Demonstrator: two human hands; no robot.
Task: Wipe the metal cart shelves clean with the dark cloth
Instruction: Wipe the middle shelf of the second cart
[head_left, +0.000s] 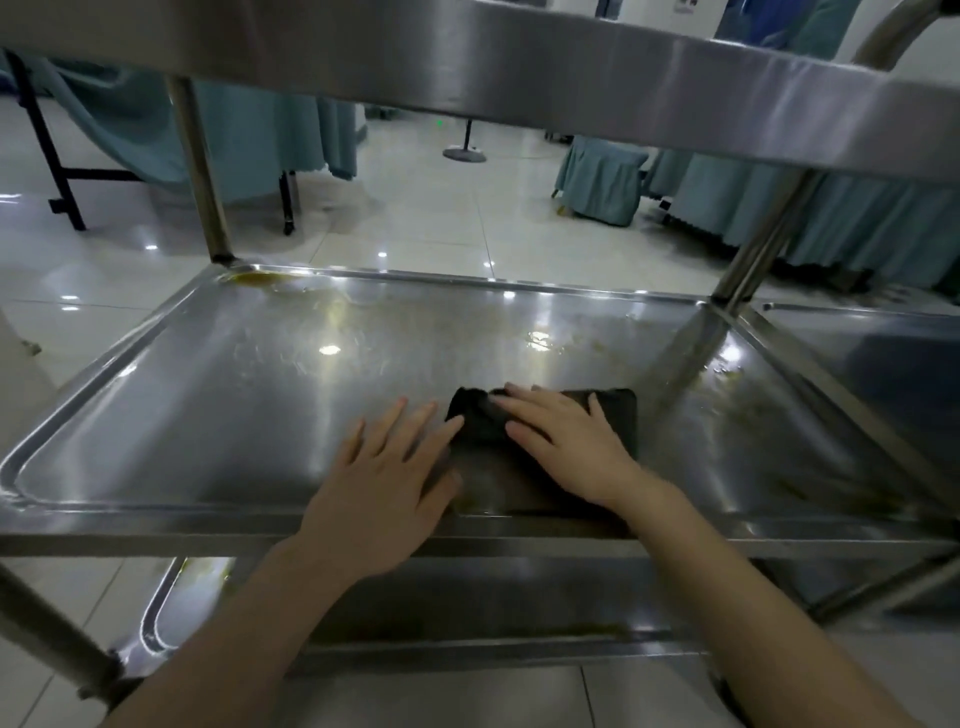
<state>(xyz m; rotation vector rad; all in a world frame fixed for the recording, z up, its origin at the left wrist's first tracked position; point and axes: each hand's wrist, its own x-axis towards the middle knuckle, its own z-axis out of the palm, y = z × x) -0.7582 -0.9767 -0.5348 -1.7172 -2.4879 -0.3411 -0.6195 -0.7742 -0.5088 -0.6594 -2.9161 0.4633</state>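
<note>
Steel formed the whole cart. The middle shelf (208, 395) was a shallow tray with a raised rim, and in it lay the dark cloth (615, 415), near the front edge and a little right of the centre. Yellowish-brown residue (260, 278) sat in the far left corner of this tray, and thin smears ran along its far and right sides. The cloth looked almost black, folded into a flat rectangle, with its left end bunched and wrinkled. The right hand (566, 447) lay flat on top of the cloth, fingers straight and spread, pressing it on the metal. The left hand (384, 488) was open too, palm down on the shelf just beside the cloth, its fingertips at the cloth's left edge. The top shelf (519, 73) crossed above. The lower shelf (467, 603), under the forearms, carried a brownish streak. Behind the cart stood tables draped in teal fabric (602, 182) on a glossy tiled floor (441, 208).
</note>
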